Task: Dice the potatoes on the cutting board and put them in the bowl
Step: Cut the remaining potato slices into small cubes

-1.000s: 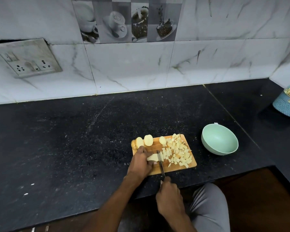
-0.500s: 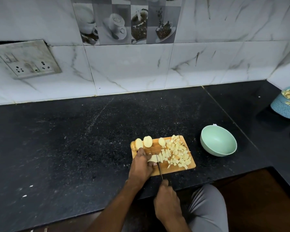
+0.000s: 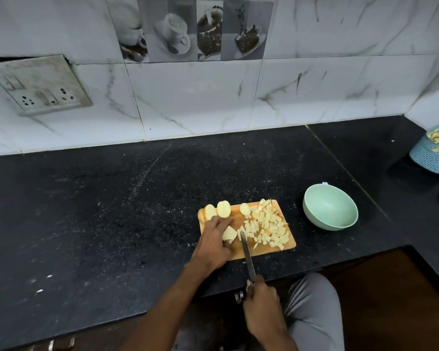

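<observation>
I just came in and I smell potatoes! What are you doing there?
A person is dicing potatoes on the cutting board. The left hand holds a potato piece steady while the right hand grips the knife beside it. A pile of diced potato sits on the board, and the green bowl nearby has nothing in it.

A single wide-angle view looks from head height forward and steeply down onto the black worktop [image 3: 112, 211]. It faces the tiled wall [image 3: 200, 97] across the far side, and straight lines bow toward the frame edges. The cutting board [image 3: 261, 250] lies close below, right of centre, and the person's forearms enter from the near edge. No second view shares the scene.
</observation>
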